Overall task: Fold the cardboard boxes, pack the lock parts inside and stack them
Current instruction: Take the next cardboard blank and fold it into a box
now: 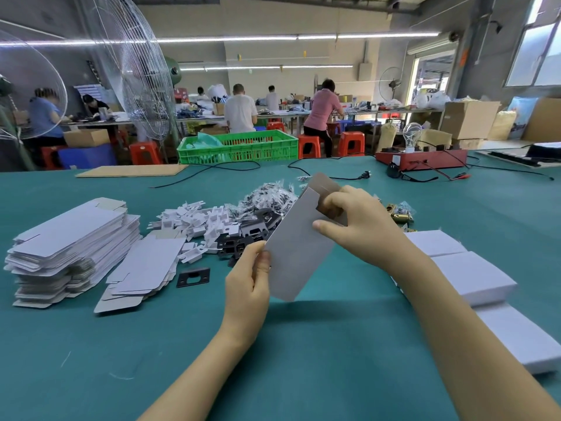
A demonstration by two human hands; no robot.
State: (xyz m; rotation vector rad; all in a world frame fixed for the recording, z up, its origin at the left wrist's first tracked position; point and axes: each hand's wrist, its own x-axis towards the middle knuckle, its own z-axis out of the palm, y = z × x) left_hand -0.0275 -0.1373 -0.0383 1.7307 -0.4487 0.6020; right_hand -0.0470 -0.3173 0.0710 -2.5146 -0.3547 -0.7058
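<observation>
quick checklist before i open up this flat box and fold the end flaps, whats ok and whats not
1. Left hand grips the near end of the flat box: ok.
2. Right hand holds the far end, fingers curled at the flap: ok.
3. Box held up off the green table, with room to fold: ok.
4. Box opened into a tube: not ok, it looks flat.
5. Lock parts within reach: ok, black plates and white plastic pieces lie just beyond the box.
6. Place to stack: ok, finished white boxes sit at the right.
</observation>
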